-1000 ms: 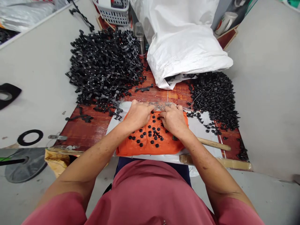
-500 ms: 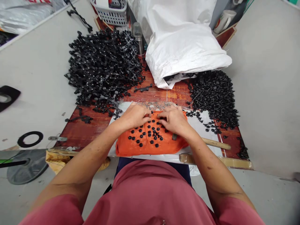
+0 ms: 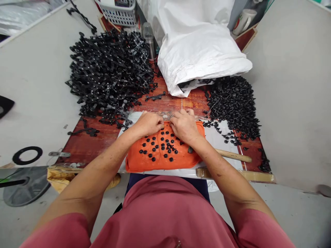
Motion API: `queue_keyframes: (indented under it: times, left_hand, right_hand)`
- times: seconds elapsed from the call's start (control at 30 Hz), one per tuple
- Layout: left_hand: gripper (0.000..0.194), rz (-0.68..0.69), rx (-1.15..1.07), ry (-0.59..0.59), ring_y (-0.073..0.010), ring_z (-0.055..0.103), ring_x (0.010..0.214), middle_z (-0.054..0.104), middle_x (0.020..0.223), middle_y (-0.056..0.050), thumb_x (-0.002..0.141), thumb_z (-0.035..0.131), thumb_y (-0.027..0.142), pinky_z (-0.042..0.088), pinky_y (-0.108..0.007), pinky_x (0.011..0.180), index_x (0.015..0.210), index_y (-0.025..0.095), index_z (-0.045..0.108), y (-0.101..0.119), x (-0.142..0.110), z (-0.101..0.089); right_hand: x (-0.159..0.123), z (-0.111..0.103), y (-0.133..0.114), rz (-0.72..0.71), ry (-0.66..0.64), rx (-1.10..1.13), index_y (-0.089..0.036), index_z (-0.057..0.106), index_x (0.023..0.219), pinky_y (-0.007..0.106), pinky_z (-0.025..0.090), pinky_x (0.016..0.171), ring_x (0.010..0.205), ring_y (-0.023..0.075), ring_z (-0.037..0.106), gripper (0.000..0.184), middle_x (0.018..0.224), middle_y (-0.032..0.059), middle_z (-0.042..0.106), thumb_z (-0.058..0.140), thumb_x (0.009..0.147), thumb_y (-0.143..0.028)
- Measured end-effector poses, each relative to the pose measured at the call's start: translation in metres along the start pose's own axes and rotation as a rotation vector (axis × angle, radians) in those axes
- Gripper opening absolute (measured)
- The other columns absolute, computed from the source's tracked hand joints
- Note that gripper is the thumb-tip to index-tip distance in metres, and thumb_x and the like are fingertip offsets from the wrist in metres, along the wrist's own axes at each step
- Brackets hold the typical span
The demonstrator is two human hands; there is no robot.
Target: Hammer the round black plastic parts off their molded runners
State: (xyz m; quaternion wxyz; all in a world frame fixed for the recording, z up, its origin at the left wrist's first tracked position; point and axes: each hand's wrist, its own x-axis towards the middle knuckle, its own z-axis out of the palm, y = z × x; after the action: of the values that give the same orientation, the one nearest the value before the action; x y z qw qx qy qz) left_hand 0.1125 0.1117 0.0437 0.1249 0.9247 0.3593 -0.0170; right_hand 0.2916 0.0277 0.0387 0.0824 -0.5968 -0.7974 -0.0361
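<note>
An orange cloth pad (image 3: 138, 162) lies in front of me, with several small black round-headed plugs (image 3: 166, 155) standing in it and some lying loose near its middle. My left hand (image 3: 150, 123) is at the pad's far edge, its thumb and fingers pinched together. Close beside it, my right hand (image 3: 183, 126) is also closed, with curled fingers over the far edge. Whatever either hand holds is hidden behind the fingers. A small dark green piece (image 3: 190, 150) rests on the pad near my right wrist.
A big heap of black linked strips (image 3: 111, 75) rises at the left. Loose black plugs (image 3: 232, 103) pile up at the right, beside a white sack (image 3: 199, 51). A wooden handle (image 3: 234, 156) lies right of the pad. A basket (image 3: 117, 13) and a mug (image 3: 244, 21) stand behind.
Both hands have moved slightly toward the pad's far edge and their fingers have drawn in closer. The whole view has shifted a little.
</note>
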Motion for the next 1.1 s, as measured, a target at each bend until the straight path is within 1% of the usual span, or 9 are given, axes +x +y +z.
queue_keyframes:
  times: [0.17,0.33,0.4,0.5,0.6,0.77,0.87,0.97,1.1]
  left_hand:
    - [0.019,0.002,0.014,-0.001,-0.0217,0.065,0.079,0.077,0.082,-0.004,0.085,0.056,0.028,0.040,-0.037,0.083,0.076,0.022,0.072,0.002,-0.004,-0.005]
    - [0.016,0.053,0.018,0.080,-0.0242,0.066,0.086,0.076,0.087,-0.005,0.088,0.059,0.028,0.037,-0.041,0.087,0.084,0.022,0.072,0.012,-0.029,-0.014]
    - [0.018,0.080,-0.032,0.106,-0.0227,0.066,0.085,0.075,0.086,-0.004,0.091,0.059,0.030,0.036,-0.040,0.086,0.085,0.022,0.073,0.019,-0.042,-0.012]
    - [0.020,0.125,-0.120,0.071,-0.0200,0.064,0.080,0.073,0.082,-0.003,0.093,0.059,0.030,0.036,-0.038,0.082,0.082,0.022,0.074,0.033,-0.059,-0.004]
    - [0.021,0.129,-0.075,0.079,-0.0212,0.063,0.082,0.072,0.083,-0.005,0.093,0.058,0.027,0.036,-0.039,0.081,0.082,0.020,0.074,0.046,-0.068,0.003]
    - [0.026,0.072,0.019,0.118,-0.0238,0.063,0.081,0.072,0.082,-0.007,0.095,0.057,0.032,0.035,-0.043,0.082,0.082,0.020,0.076,0.060,-0.079,0.010]
    - [0.029,0.047,0.049,0.108,-0.0251,0.064,0.082,0.073,0.082,-0.008,0.096,0.054,0.030,0.035,-0.045,0.083,0.079,0.019,0.075,0.066,-0.081,0.019]
    - [0.031,0.021,0.072,0.112,-0.0253,0.064,0.080,0.074,0.082,-0.010,0.096,0.050,0.027,0.035,-0.046,0.082,0.077,0.018,0.073,0.068,-0.082,0.029]
    - [0.029,0.001,0.062,0.163,-0.0255,0.064,0.081,0.073,0.082,-0.009,0.096,0.051,0.027,0.034,-0.046,0.081,0.079,0.018,0.073,0.066,-0.083,0.037]
  right_hand:
    - [-0.011,-0.004,0.004,0.001,-0.047,0.077,-0.022,0.078,0.087,0.046,0.022,0.095,0.099,0.0264,0.049,0.032,0.095,0.0080,0.072,0.050,0.102,-0.024]
    - [-0.057,-0.020,0.014,0.130,0.031,0.206,-0.024,0.080,0.100,0.042,0.023,0.096,0.094,0.0233,0.052,0.024,0.095,0.0048,0.074,0.056,0.101,-0.026]
    - [-0.074,-0.024,0.008,0.088,0.005,0.266,-0.024,0.080,0.099,0.041,0.024,0.094,0.092,0.0219,0.052,0.023,0.094,0.0038,0.074,0.057,0.101,-0.026]
    - [-0.089,-0.022,-0.008,0.008,-0.037,0.270,-0.025,0.080,0.096,0.041,0.024,0.092,0.089,0.0213,0.051,0.026,0.088,0.0036,0.071,0.054,0.102,-0.024]
    - [-0.090,-0.017,-0.023,0.017,-0.020,0.190,-0.024,0.080,0.096,0.042,0.023,0.092,0.088,0.0217,0.049,0.029,0.084,0.0046,0.069,0.051,0.103,-0.021]
    - [-0.085,-0.012,-0.037,0.058,-0.013,0.147,-0.020,0.076,0.082,0.043,0.023,0.086,0.090,0.0232,0.048,0.027,0.085,0.0058,0.068,0.060,0.100,-0.033]
    - [-0.084,-0.010,-0.041,0.071,-0.012,0.114,-0.019,0.072,0.078,0.043,0.023,0.083,0.088,0.0229,0.047,0.027,0.084,0.0060,0.068,0.057,0.099,-0.027]
    - [-0.086,-0.008,-0.040,0.078,0.023,0.053,-0.019,0.070,0.077,0.044,0.023,0.087,0.087,0.0230,0.047,0.027,0.083,0.0070,0.067,0.053,0.098,-0.019]
    - [-0.091,-0.008,-0.036,0.012,0.045,0.040,-0.020,0.071,0.081,0.045,0.023,0.099,0.090,0.0233,0.048,0.028,0.084,0.0059,0.067,0.050,0.100,-0.018]
